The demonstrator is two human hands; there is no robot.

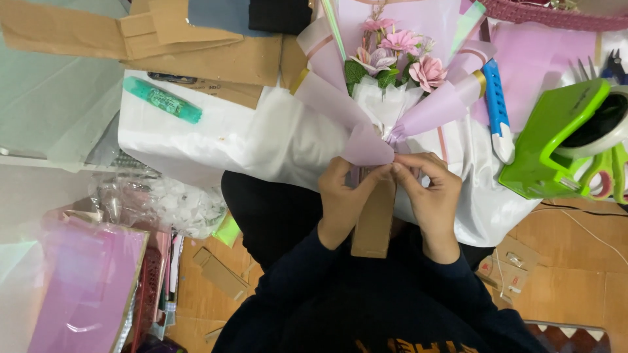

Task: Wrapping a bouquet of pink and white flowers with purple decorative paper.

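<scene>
Dark sleeves (pixel 340 287) lead to left hand (pixel 341 199) and right hand (pixel 428 193) pinching the bouquet (pixel 392 85) neck beside green dispenser (pixel 556 137).

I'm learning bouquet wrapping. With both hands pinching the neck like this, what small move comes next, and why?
Probably cinch the wrap tighter: both hands, left hand and right hand, pinch the gathered lilac paper at the bouquet's neck, and nothing visibly binds it yet.

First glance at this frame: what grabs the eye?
The pink paper-wrapped bouquet of pink flowers at top centre, its neck pinched by the left hand and right hand. At the right edge sits a bright green plastic tape dispenser, beside it a blue-and-white utility knife.
</scene>
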